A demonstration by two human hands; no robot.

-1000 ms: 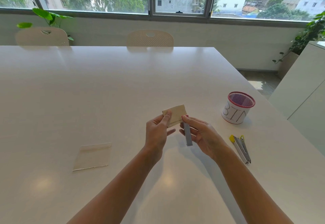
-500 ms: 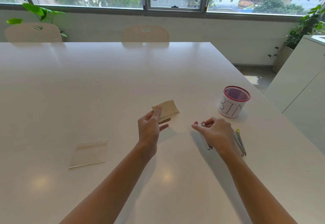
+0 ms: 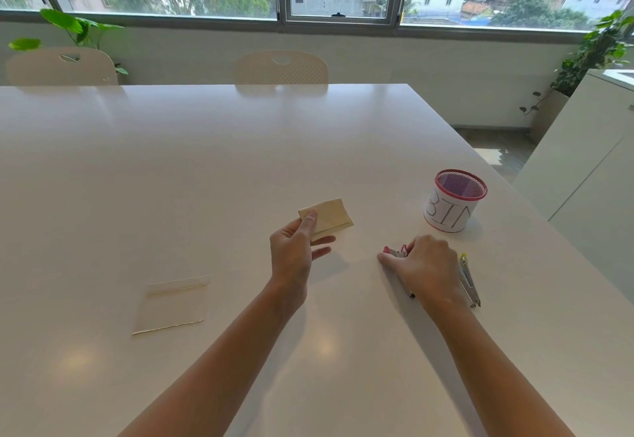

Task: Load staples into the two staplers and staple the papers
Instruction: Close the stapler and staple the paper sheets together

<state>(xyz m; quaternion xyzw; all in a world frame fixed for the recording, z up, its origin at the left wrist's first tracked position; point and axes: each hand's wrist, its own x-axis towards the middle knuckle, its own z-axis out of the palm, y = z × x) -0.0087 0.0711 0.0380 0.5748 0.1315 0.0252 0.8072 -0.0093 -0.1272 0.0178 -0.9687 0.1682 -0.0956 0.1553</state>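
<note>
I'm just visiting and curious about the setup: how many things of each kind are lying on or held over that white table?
Staplers: 2, a red one under the right hand and a yellow one beside it
Folded paper stacks: 1, held by the left hand
Clear plastic sleeves: 1
Mesh cups marked BIN: 1
Total: 5

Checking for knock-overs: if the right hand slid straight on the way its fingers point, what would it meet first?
The right hand points left across the table, fingers on the red stapler. Past that the way looks free; the paper in the left hand sits farther off, probably above that line.
</note>
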